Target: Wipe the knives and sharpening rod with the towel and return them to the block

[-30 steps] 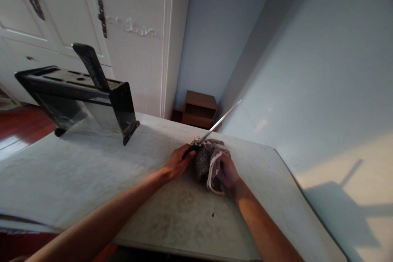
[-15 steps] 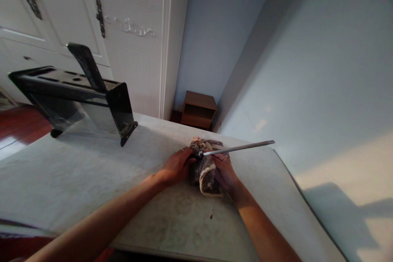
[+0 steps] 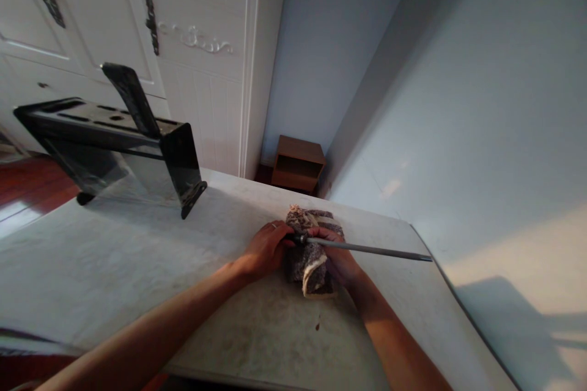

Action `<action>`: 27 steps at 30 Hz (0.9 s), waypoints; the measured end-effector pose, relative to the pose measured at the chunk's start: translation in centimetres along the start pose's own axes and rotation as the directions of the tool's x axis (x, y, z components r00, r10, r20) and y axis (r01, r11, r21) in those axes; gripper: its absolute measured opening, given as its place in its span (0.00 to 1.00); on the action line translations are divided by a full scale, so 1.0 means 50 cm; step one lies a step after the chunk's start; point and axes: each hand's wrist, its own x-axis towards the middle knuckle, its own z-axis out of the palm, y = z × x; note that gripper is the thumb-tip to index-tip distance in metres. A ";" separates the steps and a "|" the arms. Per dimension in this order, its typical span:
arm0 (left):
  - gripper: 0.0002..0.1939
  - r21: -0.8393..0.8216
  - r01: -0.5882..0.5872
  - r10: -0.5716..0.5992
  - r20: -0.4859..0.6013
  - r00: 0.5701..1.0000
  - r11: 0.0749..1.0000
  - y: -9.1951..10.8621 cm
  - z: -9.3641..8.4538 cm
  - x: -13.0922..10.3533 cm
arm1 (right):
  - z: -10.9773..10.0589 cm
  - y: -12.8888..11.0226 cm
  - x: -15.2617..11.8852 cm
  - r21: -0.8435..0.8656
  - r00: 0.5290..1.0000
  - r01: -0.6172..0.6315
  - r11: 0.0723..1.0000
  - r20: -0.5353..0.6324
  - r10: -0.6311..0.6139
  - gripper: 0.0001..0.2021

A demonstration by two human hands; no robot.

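A long thin metal rod point(image 3: 371, 249) with a dark handle points to the right over the table. My left hand point(image 3: 268, 248) is closed round its dark handle. Beneath the rod lies a bunched grey-brown cloth point(image 3: 316, 272) with a pale edge. My right hand point(image 3: 340, 256) is closed on the cloth, its fingers partly hidden by the rod and the folds, its thumb side close to the rod near the handle.
A black knife block point(image 3: 174, 146) with one black-handled knife point(image 3: 131, 98) stands at the left of the pale table point(image 3: 220, 330). White cabinets, a small brown shelf box point(image 3: 300, 149) and a wall lie beyond.
The rod's free end has swung down toward the table and a little to the right. Both hands remain in nearly the same place at the cloth.
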 end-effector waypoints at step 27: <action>0.03 0.039 0.063 -0.057 -0.148 0.987 0.997 -0.009 -0.006 0.003 | -0.002 0.024 0.006 0.032 0.997 0.032 0.999 -0.068 -0.030 0.17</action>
